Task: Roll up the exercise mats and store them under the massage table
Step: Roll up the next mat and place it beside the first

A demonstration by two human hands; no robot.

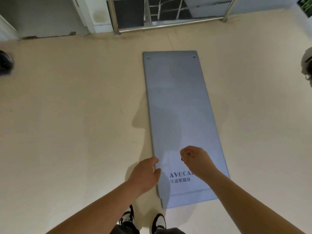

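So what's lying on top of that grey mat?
Nothing rests on the grey exercise mat; only printed lettering and shadows show. Both hands, left hand and right hand, hover over its near end, hiding part of the lettering.

Bare forearms, no sleeves; black-and-white sneakers [143, 220] below, and what looks like dark trousers [125, 229].

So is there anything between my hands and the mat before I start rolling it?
Nothing visible. The left hand and right hand hang over the near end of the grey mat, which lies flat with nothing on it.
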